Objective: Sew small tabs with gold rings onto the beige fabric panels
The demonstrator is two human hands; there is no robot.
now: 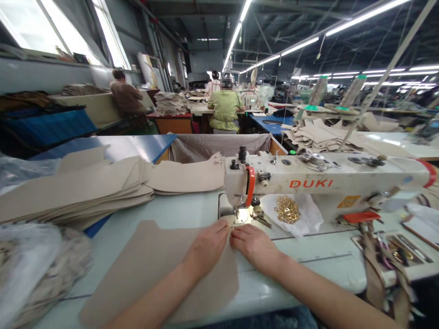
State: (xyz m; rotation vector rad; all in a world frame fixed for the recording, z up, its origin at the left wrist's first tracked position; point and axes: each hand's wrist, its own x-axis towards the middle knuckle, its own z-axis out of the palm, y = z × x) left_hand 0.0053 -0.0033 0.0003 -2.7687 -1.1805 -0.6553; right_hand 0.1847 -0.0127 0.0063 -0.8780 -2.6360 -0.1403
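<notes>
the beige fabric panel [151,269] lay flat on the sewing table [185,212], its far edge brought up to the needle area of the sewing machine [325,183]. the left hand [209,244] and right hand [255,246] rested on it side by side, fingertips pinching that leading edge, apparently to keep it aligned under the foot. a stack of cut panels [75,192] sat within reach at the left, gold metal fittings [287,209] beside the needle.

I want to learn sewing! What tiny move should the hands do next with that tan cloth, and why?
Probably nudge the flat tan fabric piece a little forward under the needle of the white sewing machine. Both the left hand and the right hand pinch its edge just short of the lit needle area.
</notes>
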